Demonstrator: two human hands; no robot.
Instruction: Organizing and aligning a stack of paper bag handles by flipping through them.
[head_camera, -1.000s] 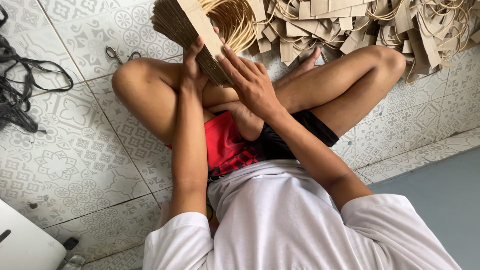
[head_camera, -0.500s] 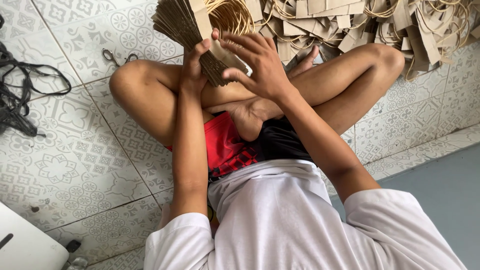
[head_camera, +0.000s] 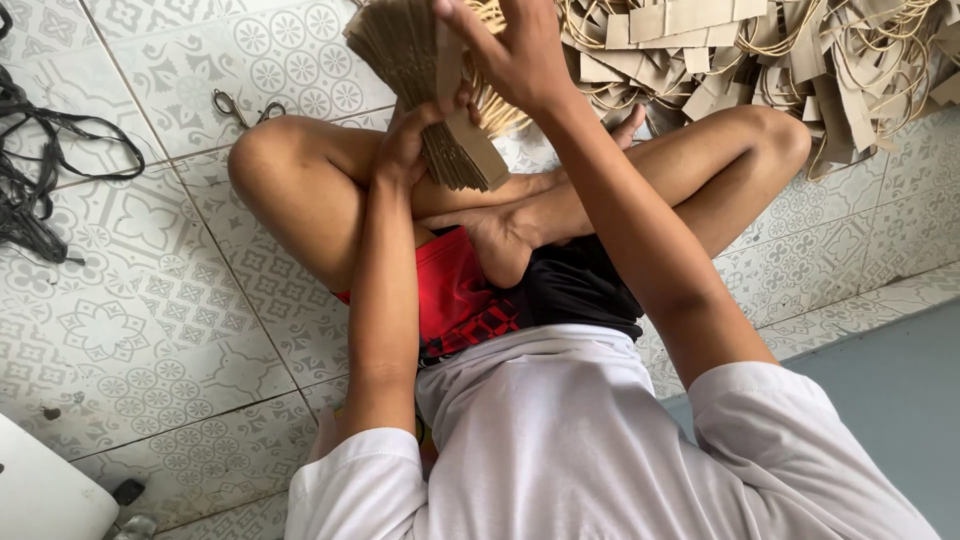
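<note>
I sit cross-legged on a patterned tile floor. My left hand grips a thick stack of brown cardboard strips with cord handles, held upright above my knees. My right hand is raised over the top of the stack with fingers spread, touching the top strips near the looped cords. It holds nothing that I can see.
A big heap of cardboard strips with cord handles lies beyond my right knee. Scissors lie on the tiles by my left knee. Black straps lie at the far left. A white object is at the bottom left.
My right hand has lifted from the face of the stack to its top, fingers spreading. The stack stays in my left hand and the view has moved closer.
</note>
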